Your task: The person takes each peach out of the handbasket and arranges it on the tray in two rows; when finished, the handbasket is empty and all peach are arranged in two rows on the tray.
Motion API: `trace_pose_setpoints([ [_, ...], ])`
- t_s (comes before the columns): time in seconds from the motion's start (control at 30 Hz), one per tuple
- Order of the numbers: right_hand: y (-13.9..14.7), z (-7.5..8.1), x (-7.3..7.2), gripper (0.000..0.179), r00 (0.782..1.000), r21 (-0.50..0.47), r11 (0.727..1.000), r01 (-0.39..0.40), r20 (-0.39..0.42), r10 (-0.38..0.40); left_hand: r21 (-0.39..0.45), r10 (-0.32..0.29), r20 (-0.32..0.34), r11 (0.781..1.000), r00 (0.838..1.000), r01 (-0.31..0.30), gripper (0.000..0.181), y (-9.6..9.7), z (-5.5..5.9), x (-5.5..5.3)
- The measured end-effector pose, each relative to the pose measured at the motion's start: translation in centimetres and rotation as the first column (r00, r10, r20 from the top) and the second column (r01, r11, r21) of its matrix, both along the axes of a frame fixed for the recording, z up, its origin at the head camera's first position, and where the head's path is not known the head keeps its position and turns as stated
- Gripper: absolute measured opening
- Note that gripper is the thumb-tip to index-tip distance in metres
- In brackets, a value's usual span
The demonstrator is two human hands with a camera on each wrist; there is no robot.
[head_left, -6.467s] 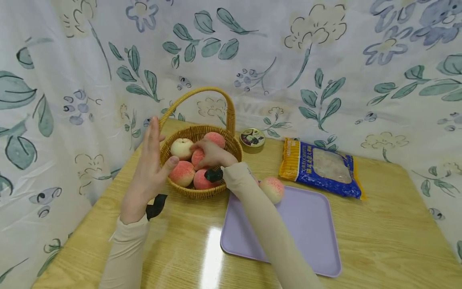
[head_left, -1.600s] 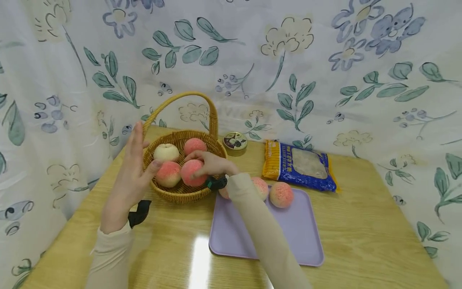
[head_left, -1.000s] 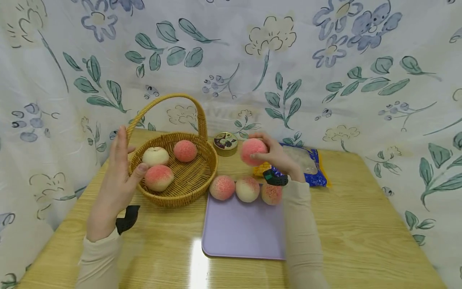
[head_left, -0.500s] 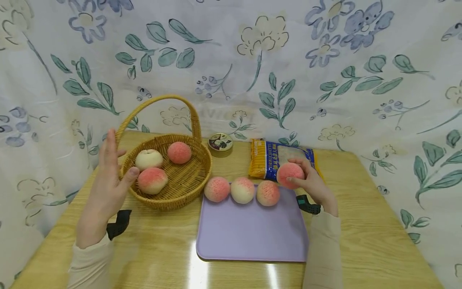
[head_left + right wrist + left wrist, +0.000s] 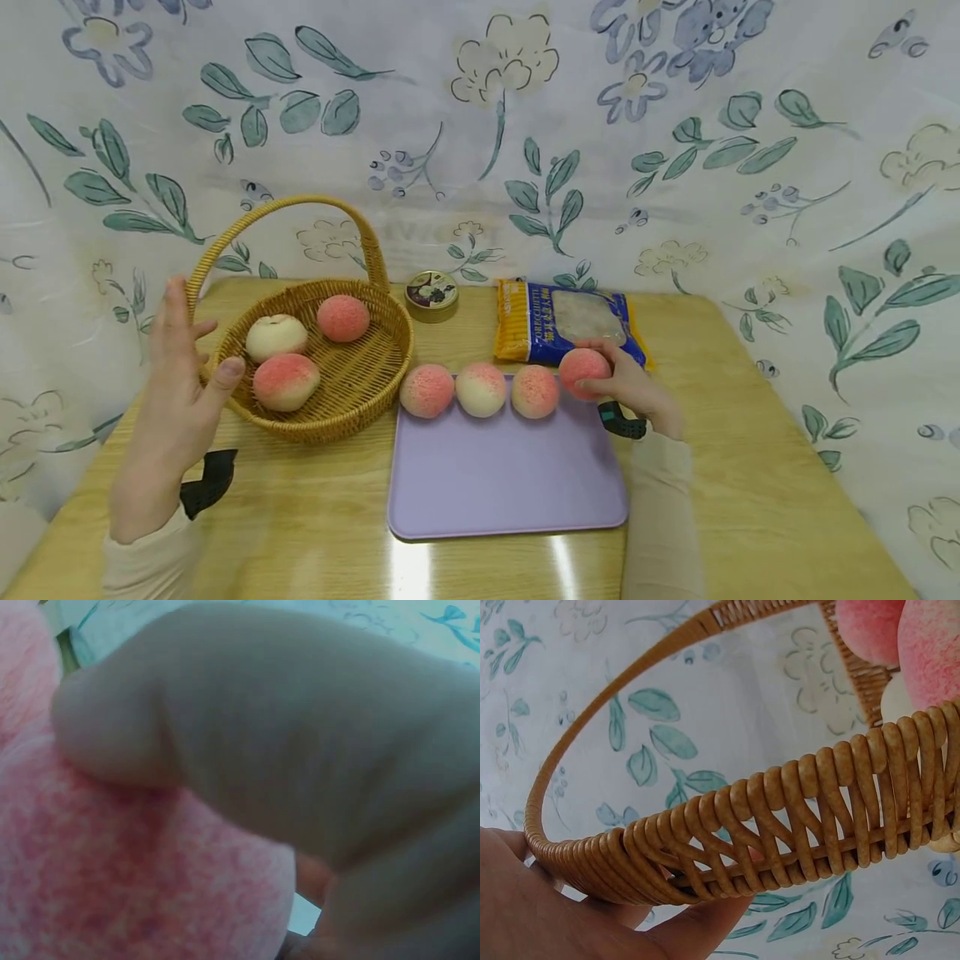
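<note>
My right hand [image 5: 628, 385] grips a pink peach [image 5: 583, 372] at the back right corner of the lilac tray [image 5: 506, 483]; thumb and fingers curve round it, and the peach [image 5: 135, 862] fills much of the right wrist view. To its left, three peaches [image 5: 481, 390] sit in a row along the tray's back edge. My left hand [image 5: 174, 408] is raised beside the wicker basket [image 5: 360, 408], its fingers straight and thumb spread. In the left wrist view these fingers [image 5: 697, 926] lie right at the rim near the handle's base. Two pinkish peaches [image 5: 286, 382] and a pale one [image 5: 276, 337] lie inside the basket.
A round tin [image 5: 431, 296] stands behind and right of the basket. Behind the tray lies a blue and yellow bag of orecchiette pasta [image 5: 570, 321]. The basket's tall handle [image 5: 300, 200] arches above it. A floral cloth [image 5: 480, 125] hangs behind the wooden table [image 5: 757, 500].
My right hand has taken a pink peach from the basket, carried it right and lowered it to the tray's back right corner. The left hand has stayed beside the basket.
</note>
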State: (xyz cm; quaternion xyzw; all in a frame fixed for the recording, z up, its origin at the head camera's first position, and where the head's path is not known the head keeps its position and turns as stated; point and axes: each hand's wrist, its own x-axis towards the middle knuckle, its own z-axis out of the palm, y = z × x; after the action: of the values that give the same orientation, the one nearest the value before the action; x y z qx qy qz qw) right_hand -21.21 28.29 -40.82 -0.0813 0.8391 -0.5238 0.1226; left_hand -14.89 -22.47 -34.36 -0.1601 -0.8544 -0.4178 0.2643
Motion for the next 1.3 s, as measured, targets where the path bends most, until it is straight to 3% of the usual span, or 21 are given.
trace_pose_setpoints([
  [0.43, -1.2, -1.6, -1.3, 0.065, 0.999, 0.084, 0.996, -0.039, 0.006, 0.039, -0.022, -0.005, -0.034, 1.0, 0.999, 0.005, 0.077, -0.9, -0.3, 0.5],
  [0.67, -2.3, -1.5, -1.2, 0.063, 0.998, 0.149, 0.988, -0.047, -0.023, 0.05, -0.039, -0.004, -0.047, 0.999, 0.999, 0.002, 0.076, -1.5, -0.4, 0.8],
  [0.87, -2.4, -0.4, -0.8, 0.061, 0.996, 0.139, 0.99, -0.015, -0.087, 0.028, -0.027, -0.008, -0.053, 1.0, 0.999, 0.006, 0.076, -1.5, -0.5, 0.9],
  [1.1, -2.9, 1.8, 0.3, 0.056, 0.987, 0.125, 0.991, 0.048, -0.16, -0.027, -0.042, -0.015, -0.075, 0.999, 0.997, 0.011, 0.077, -0.3, -0.6, 0.0],
  [1.3, -7.4, 3.9, -0.4, 0.053, 0.986, 0.032, 0.998, -0.047, -0.16, 0.052, -0.043, -0.008, -0.052, 0.999, 0.999, 0.006, 0.079, -0.3, -0.1, 0.3],
])
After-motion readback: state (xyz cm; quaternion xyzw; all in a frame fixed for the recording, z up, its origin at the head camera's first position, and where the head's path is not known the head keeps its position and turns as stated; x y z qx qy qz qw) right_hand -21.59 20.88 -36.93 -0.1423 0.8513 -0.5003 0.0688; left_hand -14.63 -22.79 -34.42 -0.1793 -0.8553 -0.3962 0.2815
